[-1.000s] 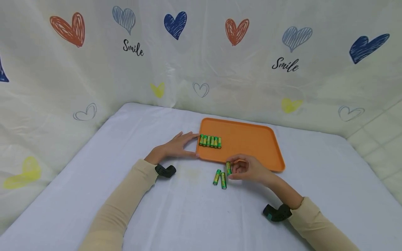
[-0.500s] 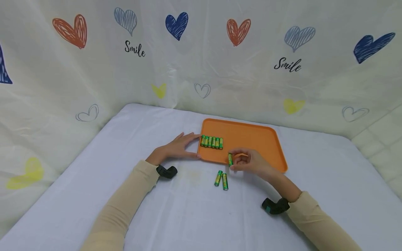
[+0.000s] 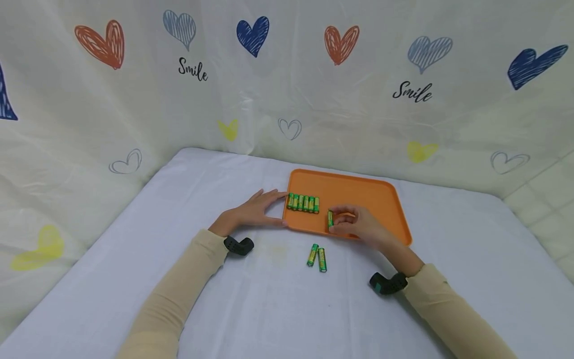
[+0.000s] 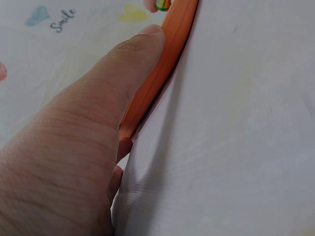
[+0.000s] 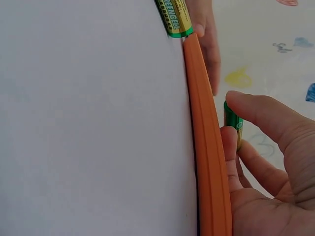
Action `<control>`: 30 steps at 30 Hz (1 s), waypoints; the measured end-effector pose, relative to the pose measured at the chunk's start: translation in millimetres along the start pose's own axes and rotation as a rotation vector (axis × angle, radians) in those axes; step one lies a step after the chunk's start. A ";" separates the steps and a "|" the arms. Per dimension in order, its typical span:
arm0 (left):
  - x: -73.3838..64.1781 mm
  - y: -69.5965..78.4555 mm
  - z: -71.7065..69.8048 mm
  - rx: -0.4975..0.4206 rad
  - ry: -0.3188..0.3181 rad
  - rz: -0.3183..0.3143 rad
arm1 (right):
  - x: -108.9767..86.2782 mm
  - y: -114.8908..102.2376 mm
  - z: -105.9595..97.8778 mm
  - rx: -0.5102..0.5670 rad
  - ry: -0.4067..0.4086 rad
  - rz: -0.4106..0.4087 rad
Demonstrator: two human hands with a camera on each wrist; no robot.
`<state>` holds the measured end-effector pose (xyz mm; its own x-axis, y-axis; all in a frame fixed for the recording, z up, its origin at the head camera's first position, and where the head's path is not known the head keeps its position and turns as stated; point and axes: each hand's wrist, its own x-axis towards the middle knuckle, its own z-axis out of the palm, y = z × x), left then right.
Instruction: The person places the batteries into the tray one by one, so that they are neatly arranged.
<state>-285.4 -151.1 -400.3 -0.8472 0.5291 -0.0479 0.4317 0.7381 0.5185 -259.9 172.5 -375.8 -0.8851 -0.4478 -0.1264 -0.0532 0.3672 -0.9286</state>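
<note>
My right hand (image 3: 358, 224) pinches a green and yellow battery (image 3: 330, 219) by its ends between thumb and fingers, over the near part of an orange tray (image 3: 358, 189). In the right wrist view this battery (image 5: 232, 118) shows beyond the tray's side wall (image 5: 209, 162). Along the tray's left side, several matching batteries (image 3: 303, 203) lie side by side in a row. My left hand (image 3: 253, 209) has its fingers spread, with thumb and fingertips touching the tray's left edge. In the left wrist view the thumb (image 4: 142, 49) rests against the orange rim (image 4: 165, 59).
Two loose batteries lie on the white cloth in front of the tray, a left one (image 3: 312, 255) and a right one (image 3: 322, 260), their far ends close together. Behind the table (image 3: 251, 309) hangs a pale curtain (image 3: 287, 89) printed with hearts.
My right hand has carried its battery away from the two loose ones, forward over the tray's near edge. The left hand has stayed at the tray's left edge.
</note>
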 end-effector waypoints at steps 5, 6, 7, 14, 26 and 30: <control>-1.1 0.8 -0.4 -0.004 0.000 0.004 | 6.4 1.0 -1.1 0.002 0.018 0.017; -1.2 1.0 -0.4 -0.004 0.000 0.006 | 7.5 1.0 -1.2 0.003 0.022 0.021; -1.2 1.1 -0.4 -0.002 0.000 0.007 | 8.6 0.9 -1.3 0.003 0.024 0.025; -1.9 1.7 -1.3 0.003 0.005 0.009 | 17.7 -1.2 -2.1 -0.013 0.027 0.025; -0.6 2.7 -2.6 -0.008 -0.003 0.009 | 34.3 -4.1 -1.3 -0.058 0.060 0.089; -0.8 3.2 -3.3 -0.005 -0.009 0.004 | 40.7 -5.5 -0.6 -0.071 0.060 0.083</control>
<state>-284.4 -150.5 -395.8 -0.8426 0.5359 -0.0529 0.4336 0.7335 0.5234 -295.9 152.7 -375.6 -0.9137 -0.3651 -0.1784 -0.0099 0.4589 -0.8884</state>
